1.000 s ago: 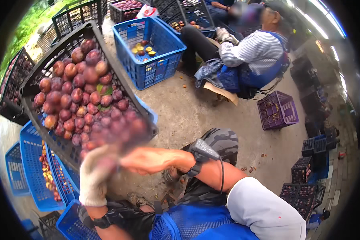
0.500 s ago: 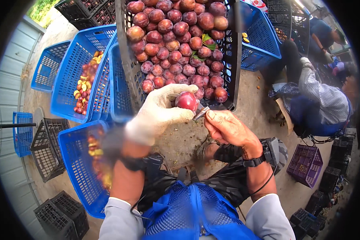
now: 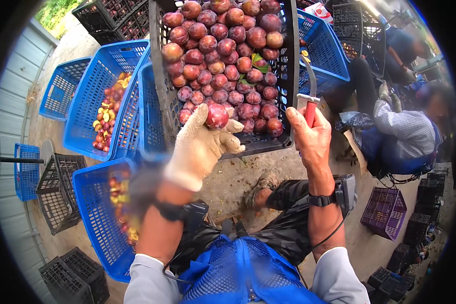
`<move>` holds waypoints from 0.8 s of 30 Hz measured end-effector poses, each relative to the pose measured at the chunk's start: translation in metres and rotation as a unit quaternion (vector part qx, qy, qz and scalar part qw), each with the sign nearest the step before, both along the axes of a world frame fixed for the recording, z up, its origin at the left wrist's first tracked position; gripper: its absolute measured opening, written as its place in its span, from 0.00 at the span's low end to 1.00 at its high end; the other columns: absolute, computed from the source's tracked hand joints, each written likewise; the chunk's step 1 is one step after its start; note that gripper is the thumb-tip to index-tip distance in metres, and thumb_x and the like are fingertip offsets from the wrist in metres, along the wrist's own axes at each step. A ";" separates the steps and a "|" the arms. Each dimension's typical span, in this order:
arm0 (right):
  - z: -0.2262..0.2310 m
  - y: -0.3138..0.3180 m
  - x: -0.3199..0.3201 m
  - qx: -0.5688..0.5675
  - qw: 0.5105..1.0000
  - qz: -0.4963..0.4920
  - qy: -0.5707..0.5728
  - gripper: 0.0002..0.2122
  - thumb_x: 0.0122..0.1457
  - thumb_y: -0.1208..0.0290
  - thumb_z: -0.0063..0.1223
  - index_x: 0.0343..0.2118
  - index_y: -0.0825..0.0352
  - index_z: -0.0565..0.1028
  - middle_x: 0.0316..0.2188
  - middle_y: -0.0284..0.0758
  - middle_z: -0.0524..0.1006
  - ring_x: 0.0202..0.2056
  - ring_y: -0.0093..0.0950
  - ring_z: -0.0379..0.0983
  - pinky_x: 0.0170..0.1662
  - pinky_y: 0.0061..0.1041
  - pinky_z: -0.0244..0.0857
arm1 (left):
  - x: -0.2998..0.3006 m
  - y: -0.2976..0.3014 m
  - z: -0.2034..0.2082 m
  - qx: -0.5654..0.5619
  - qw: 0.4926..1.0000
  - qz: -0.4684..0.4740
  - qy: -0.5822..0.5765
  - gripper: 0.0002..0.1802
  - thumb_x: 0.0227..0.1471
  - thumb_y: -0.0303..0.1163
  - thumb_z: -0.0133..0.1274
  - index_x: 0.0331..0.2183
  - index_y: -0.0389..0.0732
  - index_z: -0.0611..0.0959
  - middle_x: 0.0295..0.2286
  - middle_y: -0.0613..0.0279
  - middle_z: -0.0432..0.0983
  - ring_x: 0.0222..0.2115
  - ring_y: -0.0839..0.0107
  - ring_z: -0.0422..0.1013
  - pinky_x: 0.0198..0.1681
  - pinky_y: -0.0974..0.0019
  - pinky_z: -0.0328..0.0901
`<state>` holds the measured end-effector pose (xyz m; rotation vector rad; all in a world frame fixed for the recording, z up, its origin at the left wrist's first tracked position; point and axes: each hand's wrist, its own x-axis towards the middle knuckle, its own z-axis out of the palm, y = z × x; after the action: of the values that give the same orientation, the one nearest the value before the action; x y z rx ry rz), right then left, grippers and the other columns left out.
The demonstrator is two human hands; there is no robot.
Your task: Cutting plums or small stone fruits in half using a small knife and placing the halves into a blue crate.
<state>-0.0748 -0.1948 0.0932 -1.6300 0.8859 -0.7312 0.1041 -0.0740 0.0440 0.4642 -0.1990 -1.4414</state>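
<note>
I have the left grip (image 3: 202, 144), gloved, half curled with thumb and fingers closed on a red plum (image 3: 217, 116) at the near edge of the black crate (image 3: 261, 145). My right grip (image 3: 311, 134), bare, is wrapped round the handle of a curved knife (image 3: 310, 112), blade pointing away from me, just beside that crate's near right corner. Whole plums (image 3: 228, 48) fill the crate. From here I see a blue crate (image 3: 86, 104) of cut fruit left of it, and a seated co-worker (image 3: 408, 124) to its right.
</note>
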 end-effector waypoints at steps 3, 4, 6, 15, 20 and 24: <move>-0.010 0.028 0.032 -0.296 0.955 0.027 -0.001 0.15 0.46 0.68 0.66 0.35 0.69 0.75 0.25 0.35 0.76 0.26 0.26 0.74 0.29 0.25 0.68 | -0.013 -0.005 -0.003 -0.002 0.998 0.003 0.056 0.26 0.59 0.51 0.40 0.46 0.39 0.72 0.40 0.54 0.75 0.36 0.60 0.72 0.44 0.54 0.66; -0.013 0.028 0.036 -0.353 0.935 0.035 0.023 0.17 0.45 0.68 0.66 0.37 0.69 0.75 0.26 0.37 0.76 0.27 0.30 0.74 0.30 0.26 0.68 | -0.021 -0.012 -0.003 -0.011 0.996 0.020 0.082 0.25 0.61 0.49 0.37 0.49 0.40 0.71 0.44 0.57 0.73 0.44 0.63 0.70 0.48 0.56 0.64; -0.016 0.028 0.040 -0.398 0.913 0.036 0.085 0.19 0.44 0.68 0.65 0.39 0.70 0.75 0.29 0.40 0.76 0.28 0.36 0.74 0.33 0.27 0.69 | -0.028 -0.018 -0.014 -0.015 0.992 0.032 0.119 0.23 0.61 0.49 0.38 0.49 0.43 0.71 0.43 0.60 0.73 0.44 0.65 0.70 0.48 0.58 0.64; -0.065 0.038 0.085 0.013 0.988 0.143 -0.057 0.13 0.56 0.69 0.52 0.41 0.70 0.72 0.34 0.38 0.76 0.38 0.23 0.71 0.43 0.28 0.66 | -0.001 -0.013 -0.035 0.165 0.860 0.259 -0.408 0.15 0.59 0.43 0.42 0.35 0.43 0.77 0.24 0.71 0.70 0.20 0.81 0.65 0.19 0.77 0.58; -0.039 0.043 0.095 -0.084 0.996 0.009 -0.032 0.11 0.55 0.65 0.51 0.31 0.70 0.70 0.24 0.42 0.71 0.27 0.32 0.70 0.32 0.31 0.63 | 0.004 -0.019 -0.035 0.144 0.753 0.329 -0.551 0.15 0.59 0.40 0.41 0.35 0.39 0.76 0.27 0.64 0.70 0.24 0.74 0.67 0.25 0.70 0.62; -0.053 0.046 0.106 -0.184 0.980 -0.072 -0.025 0.14 0.50 0.61 0.55 0.25 0.70 0.70 0.20 0.46 0.74 0.22 0.45 0.72 0.25 0.40 0.65 | 0.004 -0.023 -0.038 0.133 0.839 0.276 -0.449 0.16 0.59 0.39 0.40 0.37 0.37 0.75 0.29 0.61 0.71 0.26 0.71 0.68 0.28 0.69 0.63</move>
<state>0.0316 -0.1488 0.0407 -1.8721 0.8754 -1.0837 0.1080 -0.0968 0.0055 1.3070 -0.5640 -0.5879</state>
